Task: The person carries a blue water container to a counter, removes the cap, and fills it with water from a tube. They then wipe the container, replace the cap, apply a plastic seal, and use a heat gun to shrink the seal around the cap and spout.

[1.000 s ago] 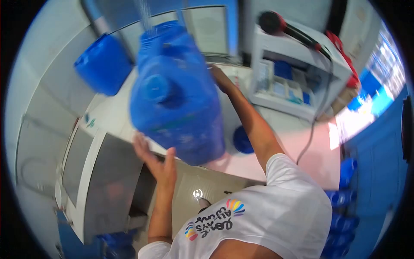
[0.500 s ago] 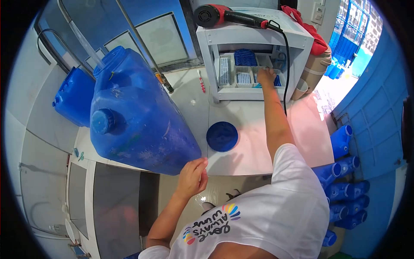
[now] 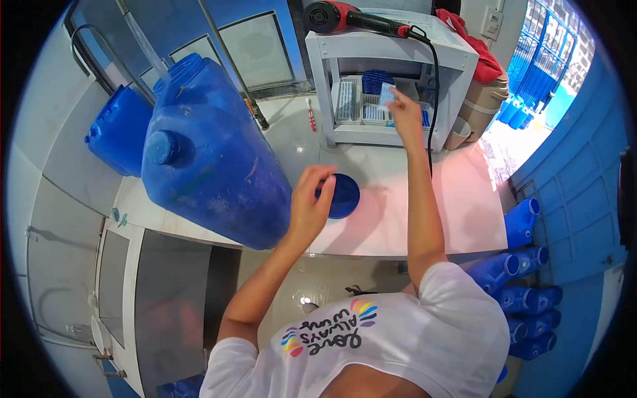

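Between the fingers of my right hand (image 3: 406, 114) is a small pale blue-white slip (image 3: 386, 96), held up in front of the open shelf of a white stand (image 3: 391, 44). Behind it on the shelf are white baskets (image 3: 346, 103) with pale strips and a dark blue bundle (image 3: 377, 81). My left hand (image 3: 312, 202) is over the counter at the left edge of a round blue lid (image 3: 345, 196), its fingers curled; whether anything is inside them is hidden. The large blue jug (image 3: 219, 172) stands left of that hand.
A red and black heat gun (image 3: 352, 21) lies on the stand, its black cord hanging down the right side. A red-white toothbrush (image 3: 310, 116) lies on the counter (image 3: 385, 232). Smaller blue jug (image 3: 118, 132) at left; several blue jugs (image 3: 524, 222) at lower right.
My right hand has come back out of the shelf with the pale slip in it. My left hand has moved up and right, from the counter's front edge to the blue lid.
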Available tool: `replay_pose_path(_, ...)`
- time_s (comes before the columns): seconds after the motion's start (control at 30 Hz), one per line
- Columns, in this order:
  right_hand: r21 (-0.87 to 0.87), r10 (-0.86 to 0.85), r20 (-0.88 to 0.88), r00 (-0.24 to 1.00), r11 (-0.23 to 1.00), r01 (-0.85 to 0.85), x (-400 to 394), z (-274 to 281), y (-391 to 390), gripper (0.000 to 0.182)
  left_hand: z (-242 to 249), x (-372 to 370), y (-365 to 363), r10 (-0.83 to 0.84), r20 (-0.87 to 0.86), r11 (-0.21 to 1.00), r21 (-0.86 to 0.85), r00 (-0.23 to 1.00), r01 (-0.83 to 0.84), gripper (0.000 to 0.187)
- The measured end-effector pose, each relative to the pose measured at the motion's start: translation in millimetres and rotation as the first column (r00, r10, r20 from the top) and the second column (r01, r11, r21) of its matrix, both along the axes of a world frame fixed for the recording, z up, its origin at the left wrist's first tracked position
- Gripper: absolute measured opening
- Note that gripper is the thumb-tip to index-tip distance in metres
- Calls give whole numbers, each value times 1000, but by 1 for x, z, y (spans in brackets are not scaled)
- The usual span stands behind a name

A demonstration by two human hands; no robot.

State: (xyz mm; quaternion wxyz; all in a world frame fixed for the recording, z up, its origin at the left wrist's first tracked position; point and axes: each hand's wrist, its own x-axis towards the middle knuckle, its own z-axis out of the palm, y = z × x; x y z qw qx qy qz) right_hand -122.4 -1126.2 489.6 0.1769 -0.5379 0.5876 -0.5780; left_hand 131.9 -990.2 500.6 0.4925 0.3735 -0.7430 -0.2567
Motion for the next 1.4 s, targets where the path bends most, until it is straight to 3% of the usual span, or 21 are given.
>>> replay_pose_path(0.07,-63,253,210,944,968,-245,29,14,48,44,13,-14,-11,5,-106,999,46,994,0,24)
replay_pose_path(0.13,-116,452,361,816,890,-442,50,31,96,53,30,-27,-17,37,-324,972,233,945,41,22)
replay_pose_path(0.17,-114,451,357,818,890,-442,55,37,111,53,36,-32,-18,37,-328,972,233,944,43,22)
replay_pose_path(0.23,-131,579,252,775,814,-566,61,45,135,58,43,-37,-16,-31,-495,932,300,868,205,21)
replay_pose_path(0.27,-149,606,259,752,794,-589,65,49,144,52,44,-36,-12,-33,-497,932,299,867,207,21)
replay_pose_path(0.3,-150,605,257,754,796,-587,66,54,151,52,46,-32,-9,-81,-510,914,304,856,267,19)
replay_pose_path(0.37,-122,607,332,722,786,-606,70,62,161,35,52,-27,0,-127,-522,895,306,843,324,18)
replay_pose_path(0.5,-22,524,205,827,847,-531,89,74,173,17,73,-14,25,-65,-423,967,197,904,161,13)
replay_pose_path(0.6,-288,452,96,887,866,-410,115,75,178,11,80,6,40,-2,-433,988,138,902,69,9)
replay_pose_path(0.77,-338,614,185,767,772,-537,154,86,173,9,95,57,58,61,-473,992,127,879,0,5)
replay_pose_path(0.83,-238,691,219,689,723,-649,172,98,173,10,107,74,68,-120,-595,970,101,795,222,6)
replay_pose_path(0.87,-239,702,220,677,712,-661,180,103,172,10,112,86,74,-83,-618,964,148,782,219,8)
replay_pose_path(1.0,-254,804,-15,594,572,-780,199,132,166,16,134,121,92,43,-709,968,205,704,147,11)
replay_pose_path(1.03,-297,829,-81,554,510,-807,202,140,161,18,140,132,94,104,-637,991,130,763,-26,12)
replay_pose_path(1.1,-486,711,-139,689,557,-673,189,156,122,23,158,136,94,287,-495,919,-101,820,-382,13)
replay_pose_path(1.17,-479,301,-279,912,779,-404,156,184,69,36,168,153,81,523,-239,744,-341,818,-575,17)
replay_pose_path(1.2,-469,108,-367,924,836,-284,135,193,35,42,171,159,74,529,-237,739,-343,815,-580,17)
replay_pose_path(1.27,-466,-324,-623,712,885,-5,94,203,-22,42,177,165,61,513,-51,799,-335,857,-499,19)
replay_pose_path(1.33,-278,-312,-792,525,950,145,71,214,-49,41,185,166,56,453,-29,853,-277,891,-442,18)
replay_pose_path(1.37,-279,-315,-789,528,949,150,66,219,-58,41,189,165,54,389,-14,899,-212,921,-383,17)
replay_pose_path(1.4,-102,-163,-846,507,984,145,60,226,-61,39,193,164,54,386,-8,901,-211,922,-379,17)
